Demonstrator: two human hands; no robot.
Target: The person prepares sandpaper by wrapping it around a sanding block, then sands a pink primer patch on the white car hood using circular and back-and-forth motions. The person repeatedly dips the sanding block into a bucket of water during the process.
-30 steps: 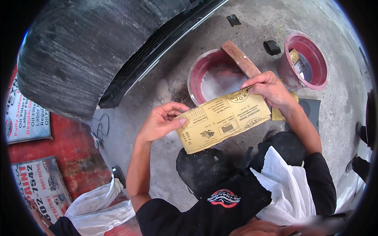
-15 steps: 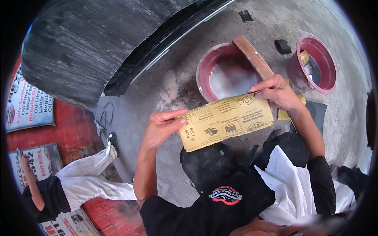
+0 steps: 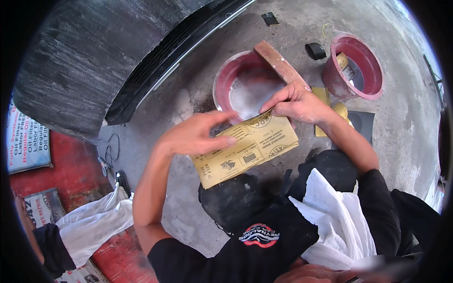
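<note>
A folded yellow sandpaper sheet (image 3: 255,151) with printed backing spans the space above my knees. My right hand (image 3: 298,106) pinches its upper right edge between thumb and fingers. My left hand (image 3: 198,132) is over its upper left part, fingers apart, thumb across the paper. Just beyond is a pink basin (image 3: 222,82) with cloudy liquid and a wooden board (image 3: 276,59) resting on its rim. More yellow paper (image 3: 321,95) lies behind my right wrist, beside a dark grey sheet (image 3: 363,122). A white cloth (image 3: 332,221) hangs over my right side.
A pink bucket (image 3: 375,66) with items inside stands at upper right, near a black block (image 3: 315,51). A dark panel with a grille (image 3: 80,61) overhangs at upper left. A co-worker's white-trousered legs (image 3: 89,226), a cord (image 3: 113,146) and signboards (image 3: 26,141) are at left.
My left hand has left the sheet's left end and moved rightward across it, fingers spreading. My right hand and the sheet have shifted left in view.
</note>
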